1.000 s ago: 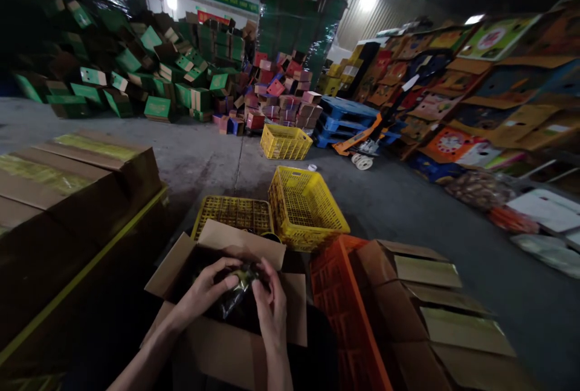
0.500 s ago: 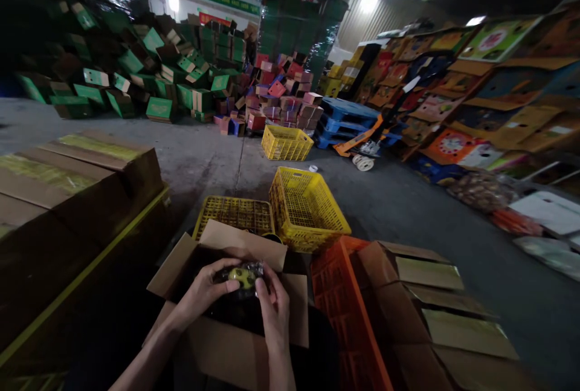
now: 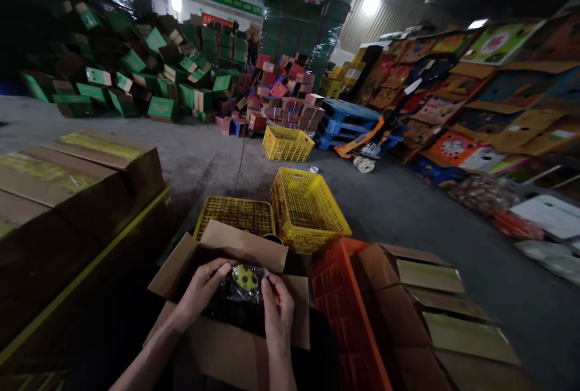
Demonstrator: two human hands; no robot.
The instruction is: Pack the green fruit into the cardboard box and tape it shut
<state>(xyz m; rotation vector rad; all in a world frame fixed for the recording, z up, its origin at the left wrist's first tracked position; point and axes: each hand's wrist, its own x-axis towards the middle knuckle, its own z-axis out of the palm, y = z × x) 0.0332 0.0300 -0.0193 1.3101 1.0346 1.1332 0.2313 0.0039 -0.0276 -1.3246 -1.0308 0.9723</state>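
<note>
Both ends of a clear plastic packet (image 3: 242, 297) are in my grip: my left hand (image 3: 202, 288) pinches one side, my right hand (image 3: 278, 304) the other. A dark-spotted yellow-green shape (image 3: 245, 278) shows through the plastic. I hold the packet over an open cardboard box (image 3: 226, 347), its flaps (image 3: 243, 246) spread, near an orange crate (image 3: 333, 285).

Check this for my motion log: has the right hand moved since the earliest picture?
Yes: the right hand has shifted slightly rightward, closer to the orange crate.
</note>
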